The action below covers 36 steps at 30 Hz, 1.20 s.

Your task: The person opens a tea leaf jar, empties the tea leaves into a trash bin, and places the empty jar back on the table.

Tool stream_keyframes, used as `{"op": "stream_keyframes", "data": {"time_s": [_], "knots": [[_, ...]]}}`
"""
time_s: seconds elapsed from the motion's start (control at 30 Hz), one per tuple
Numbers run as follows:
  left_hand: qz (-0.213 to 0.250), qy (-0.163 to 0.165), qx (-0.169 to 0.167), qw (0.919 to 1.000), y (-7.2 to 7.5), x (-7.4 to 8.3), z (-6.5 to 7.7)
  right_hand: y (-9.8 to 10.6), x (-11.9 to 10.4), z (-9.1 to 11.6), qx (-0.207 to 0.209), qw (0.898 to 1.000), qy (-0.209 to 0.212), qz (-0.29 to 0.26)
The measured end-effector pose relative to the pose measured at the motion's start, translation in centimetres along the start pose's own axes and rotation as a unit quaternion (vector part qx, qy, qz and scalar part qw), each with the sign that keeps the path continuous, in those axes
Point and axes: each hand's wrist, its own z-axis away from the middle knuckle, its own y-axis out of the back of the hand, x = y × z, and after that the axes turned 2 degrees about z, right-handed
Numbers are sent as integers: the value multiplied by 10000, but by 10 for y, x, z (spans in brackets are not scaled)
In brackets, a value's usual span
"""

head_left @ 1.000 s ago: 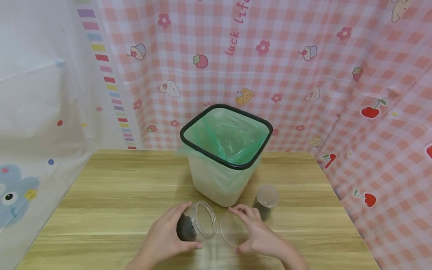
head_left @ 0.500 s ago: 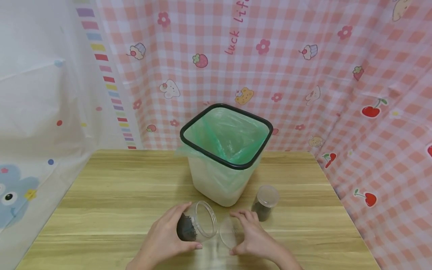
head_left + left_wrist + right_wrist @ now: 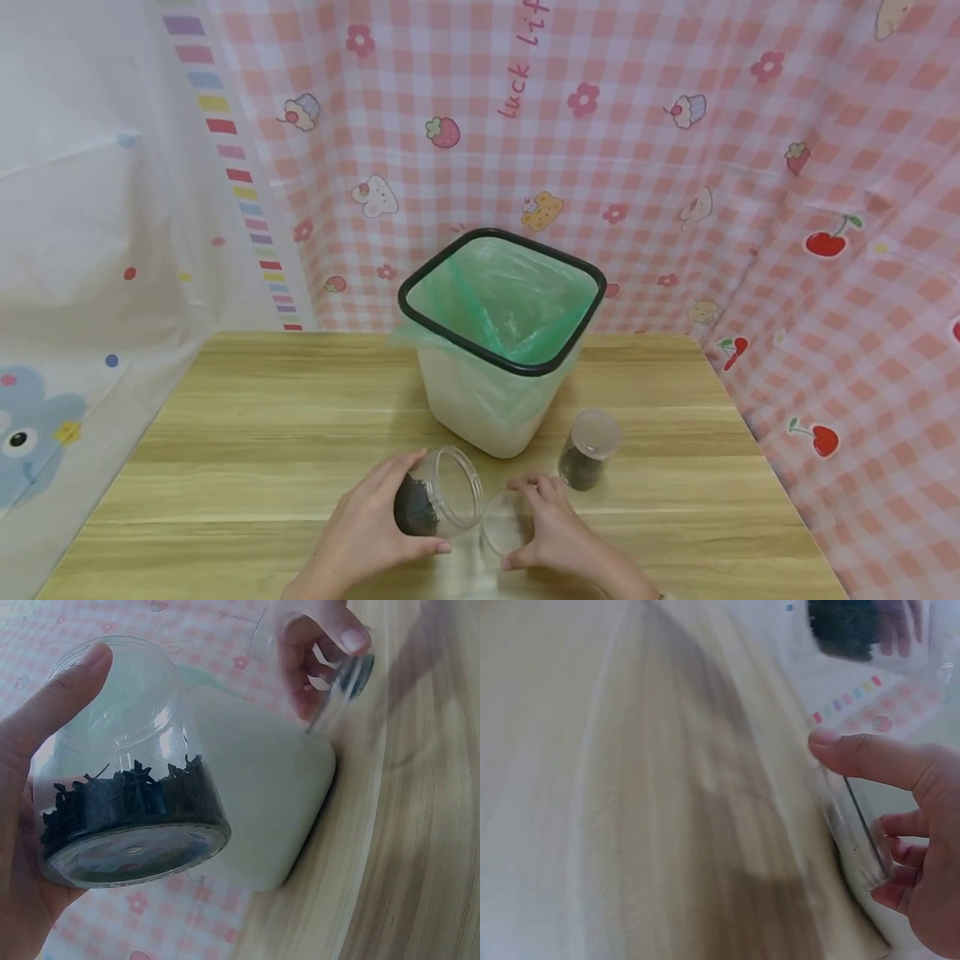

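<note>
In the head view my left hand (image 3: 375, 521) grips a clear jar (image 3: 459, 492) that is tilted, its uncovered mouth toward the right. Dark dried strands, like tea leaves (image 3: 139, 799), lie in the bottom part of the jar. My right hand (image 3: 558, 533) pinches a round clear lid (image 3: 507, 525) by its edge, thumb on one side and fingers on the other. The lid is apart from the jar and just right of its mouth. Blur softens the lid in the left wrist view; part of it shows below my thumb in the right wrist view.
Beyond my hands stands a white bin (image 3: 480, 408) with a black rim and a green bag (image 3: 517, 292) lining it. To its right is a second, lidded clear jar (image 3: 590, 450) with dark contents. The wooden table (image 3: 285, 417) meets patterned curtains (image 3: 480, 167).
My right hand has shifted a little left and toward me with the lid, which has turned. My left hand and its jar have stayed nearly still.
</note>
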Motion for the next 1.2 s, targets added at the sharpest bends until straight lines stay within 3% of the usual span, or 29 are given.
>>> {"op": "stream_keyframes", "data": {"time_s": [0.7, 1.2], "knots": [[36, 68, -124, 9999, 0, 2, -2, -28, 13, -1, -105, 9983, 78, 573], [51, 100, -91, 9999, 0, 2, -2, -30, 11, -1, -170, 9938, 230, 1075]]}}
